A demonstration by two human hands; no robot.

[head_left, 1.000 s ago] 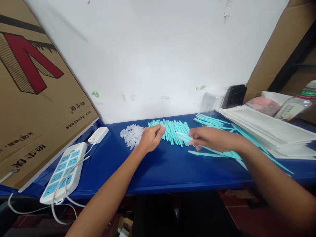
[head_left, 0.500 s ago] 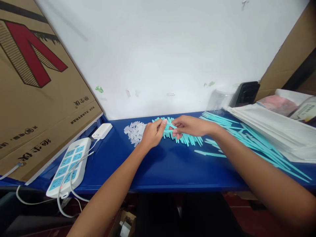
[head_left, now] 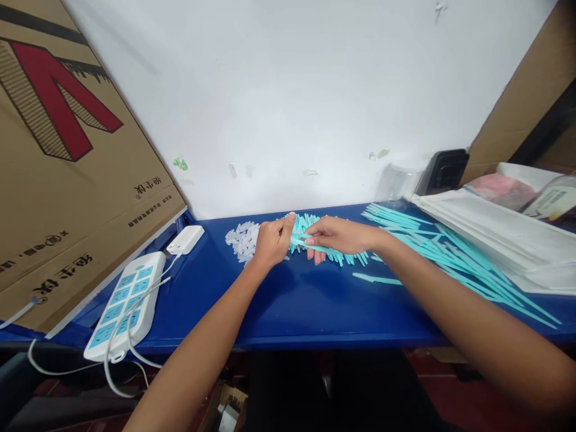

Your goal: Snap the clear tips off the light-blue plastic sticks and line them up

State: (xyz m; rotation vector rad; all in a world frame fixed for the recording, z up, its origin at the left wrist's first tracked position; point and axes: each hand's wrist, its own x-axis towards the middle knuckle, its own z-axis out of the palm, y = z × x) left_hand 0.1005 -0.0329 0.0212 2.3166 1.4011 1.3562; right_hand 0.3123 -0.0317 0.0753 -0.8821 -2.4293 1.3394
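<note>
My left hand (head_left: 273,241) is closed, thumb up, around the end of a slim turquoise eyebrow razor (head_left: 319,248). My right hand (head_left: 339,235) pinches the same razor between thumb and fingers, its lower fingers loosely curled. Exactly how the two hands meet on it is partly hidden. Behind and beneath both hands spreads a heap of turquoise razors (head_left: 351,257). To the left of my left hand lies a pile of small translucent blade caps (head_left: 242,240). One single razor (head_left: 375,279) rests apart, in front of my right forearm.
More long turquoise razors (head_left: 468,264) fan out at the right beside stacked white sheets (head_left: 477,222). A clear plastic cup (head_left: 400,183) stands by the wall. On the left are a power strip (head_left: 128,303), a white adapter (head_left: 185,240) and a large cardboard box (head_left: 90,198).
Both hands have shifted slightly left, the right one a little lower. The razor now slants down to the right under my right fingers. A small translucent piece shows beside my left wrist.
</note>
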